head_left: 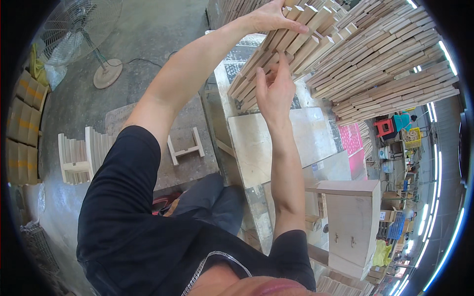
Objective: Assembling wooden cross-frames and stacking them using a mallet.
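A stack of pale wooden slats (306,44) lies on the bench in front of me, with the slat ends staggered. My left hand (274,17) reaches over the far end of this stack. Its thumb lies along the slat ends and the fingers curl out of sight behind them, so it grips the wood. Nearer to me, my right hand (277,89) is at the side of the same stack. Its index finger is stretched against a slat and the thumb stands apart; the other fingers are partly hidden.
Tall slat stacks (380,54) rise on the right. A pale board (281,143) covers part of the bench near a box-like wooden piece (353,222). At left are an H-shaped wooden frame (186,149), more frames (81,155), a standing fan (107,74) and cartons (22,128).
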Motion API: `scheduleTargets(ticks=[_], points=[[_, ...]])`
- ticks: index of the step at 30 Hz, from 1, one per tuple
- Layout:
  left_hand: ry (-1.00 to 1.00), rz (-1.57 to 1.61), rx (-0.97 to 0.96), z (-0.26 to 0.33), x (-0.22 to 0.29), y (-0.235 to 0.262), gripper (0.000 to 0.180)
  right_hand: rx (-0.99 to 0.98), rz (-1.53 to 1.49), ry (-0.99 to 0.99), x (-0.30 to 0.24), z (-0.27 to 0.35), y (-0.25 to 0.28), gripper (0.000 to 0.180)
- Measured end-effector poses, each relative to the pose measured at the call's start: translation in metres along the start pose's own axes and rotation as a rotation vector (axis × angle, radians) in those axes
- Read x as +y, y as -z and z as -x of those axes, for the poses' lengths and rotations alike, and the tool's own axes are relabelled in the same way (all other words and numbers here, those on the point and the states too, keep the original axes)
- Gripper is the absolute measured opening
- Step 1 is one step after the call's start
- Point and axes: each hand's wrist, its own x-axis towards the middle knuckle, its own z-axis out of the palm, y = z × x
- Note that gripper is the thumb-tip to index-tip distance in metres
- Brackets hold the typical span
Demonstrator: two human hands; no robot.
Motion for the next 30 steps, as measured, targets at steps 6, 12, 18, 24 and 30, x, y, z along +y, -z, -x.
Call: scheduleTargets(ticks=[6, 12, 18, 24, 30], points=[[0.051, -0.021, -0.026, 0.003, 0.005, -0.002, 0.114, -0.054, -0.113, -0.144, -0.008, -0.003, 0.002, 0.069], [0.051, 0.082, -0.033, 0.0, -0.002, -0.006, 0.117, -0.007, -0.31, -0.207, 0.01, -0.004, -0.009, 0.074], [-0.052, -0.122, 0.108, 0.021, -0.012, 0.001, 0.129, -0.063, -0.085, -0.066, 0.013, 0.003, 0.012, 0.06], [-0.126, -0.468, 0.203, 0.083, -0.037, -0.006, 0.116, 0.088, -0.044, -0.005, 0.028, 0.011, 0.026, 0.043], [-0.131, -0.713, 0.229, 0.072, -0.023, -0.012, 0.105, 0.093, 0.09, 0.04, 0.039, 0.015, 0.019, 0.037]])
